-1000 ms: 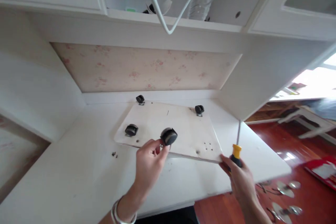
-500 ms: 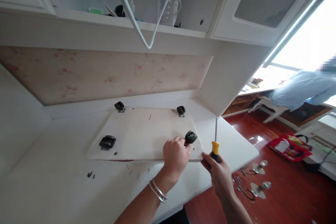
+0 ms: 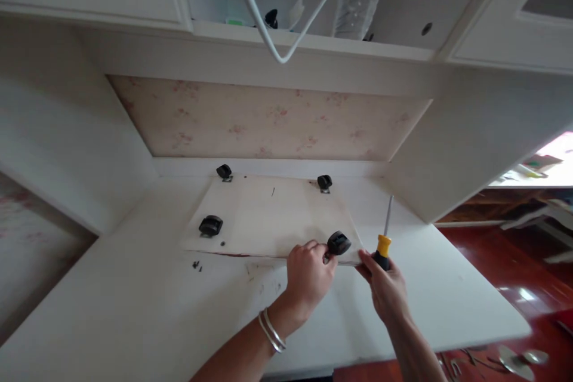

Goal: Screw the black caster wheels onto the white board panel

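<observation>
A pale board (image 3: pixel 264 215) lies on the white countertop, with a black caster wheel near each corner. My left hand (image 3: pixel 311 274), with two silver bangles (image 3: pixel 271 330) on the wrist, pinches the base of the near right caster (image 3: pixel 339 243). In my right hand (image 3: pixel 385 286) is a screwdriver (image 3: pixel 383 245) with a yellow and black handle, its shaft pointing up and away. The thumb and fingers of that hand also touch the board's near right corner. The near left caster (image 3: pixel 210 225) and the far left (image 3: pixel 224 171) and far right (image 3: pixel 324 181) casters stand untouched.
Several small dark screws (image 3: pixel 197 265) lie on the countertop (image 3: pixel 134 310) left of the board's front edge. A white cable (image 3: pixel 282 59) hangs from above before an open cabinet shelf. Side panels flank the counter. Metal fittings (image 3: pixel 514 361) lie on the red floor at lower right.
My view has turned to the left, so the scene sits further right and the other person has left the picture. Both hands keep their holds on the caster and the screwdriver.
</observation>
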